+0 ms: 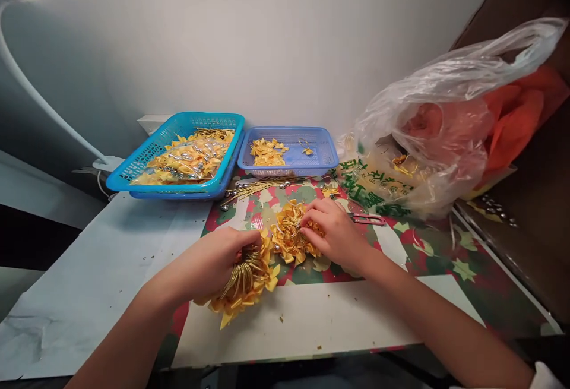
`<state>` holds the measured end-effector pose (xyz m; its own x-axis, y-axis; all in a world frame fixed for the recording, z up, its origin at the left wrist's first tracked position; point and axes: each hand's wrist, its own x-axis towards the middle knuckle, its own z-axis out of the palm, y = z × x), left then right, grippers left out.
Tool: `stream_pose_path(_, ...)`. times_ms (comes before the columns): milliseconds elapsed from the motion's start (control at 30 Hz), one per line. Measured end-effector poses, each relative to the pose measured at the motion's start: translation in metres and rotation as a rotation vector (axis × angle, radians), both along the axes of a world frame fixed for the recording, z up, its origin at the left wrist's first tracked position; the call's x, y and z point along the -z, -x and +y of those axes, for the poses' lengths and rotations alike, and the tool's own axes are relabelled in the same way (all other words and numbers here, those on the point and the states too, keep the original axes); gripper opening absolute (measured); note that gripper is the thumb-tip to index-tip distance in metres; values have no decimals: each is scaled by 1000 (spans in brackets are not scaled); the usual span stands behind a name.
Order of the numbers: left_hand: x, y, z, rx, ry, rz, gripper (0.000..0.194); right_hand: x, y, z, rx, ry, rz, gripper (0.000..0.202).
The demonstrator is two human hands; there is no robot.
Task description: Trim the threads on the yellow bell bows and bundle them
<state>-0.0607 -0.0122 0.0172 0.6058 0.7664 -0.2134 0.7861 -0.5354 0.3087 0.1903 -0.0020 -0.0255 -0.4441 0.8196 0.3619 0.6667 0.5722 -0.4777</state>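
My left hand (220,255) is closed around a bunch of gold elastic loops (243,276), with yellow ribbon bows (229,309) fanning out below and to the right of it. Beside it on the table lies a second cluster of yellow ribbon bows (289,249), their gold loops gathered toward the middle. My right hand (336,231) reaches over that cluster, thumb and fingers pinched at the gold loops. Exactly how many loops are between the fingertips is hidden. Just behind the right hand lies a pink-handled tool (369,219), partly covered.
A turquoise basket (178,187) holds bagged yellow bows and silver beads. Next to it, a blue basket (289,170) holds loose bows. Gold cords with silver bells (262,186) lie in front. A clear plastic bag (414,181) stands right; a white lamp (48,107) stands left.
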Motion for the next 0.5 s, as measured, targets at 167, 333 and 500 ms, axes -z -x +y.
stream_pose_path(167, 12, 3, 10, 32, -240, -100, 36, -4, 1, 4, -11, -18, -75, 5)
stream_pose_path(333, 25, 13, 17, 140, -492, -202, 41, -7, 3, 6, -10, 13, -182, 5)
stream_pose_path(500, 30, 19, 16, 121, -718, -318, 36, 0, 3, 5, 26, 37, -149, 8)
